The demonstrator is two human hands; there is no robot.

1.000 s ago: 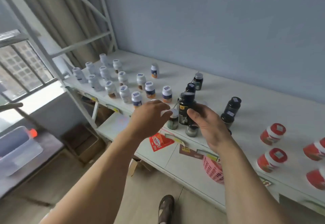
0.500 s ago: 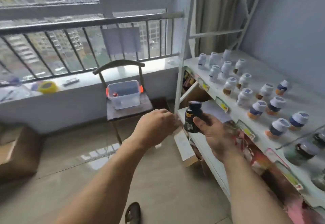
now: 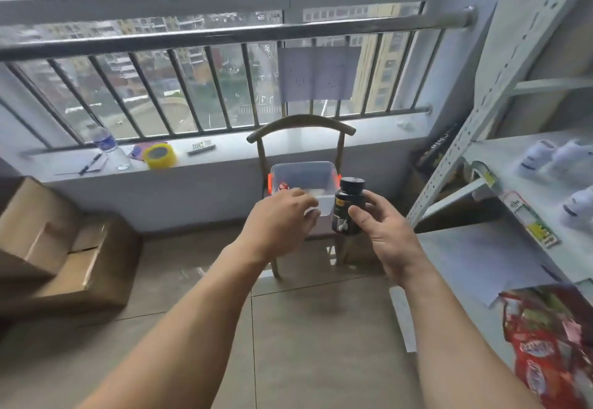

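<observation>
The left hand hovers at the near rim of the clear bin on the chair, fingers bent; whether its grip holds anything cannot be told. Just right of it, the dark bottle stands upright, long axis vertical, clamped in the right hand's grip. The bin lies just left of and beyond the bottle, so a short move would likely carry the bottle over it.

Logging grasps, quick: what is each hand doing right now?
Left hand: fingers curled near the clear box; a hold cannot be told.
Right hand: holding the dark bottle.
</observation>
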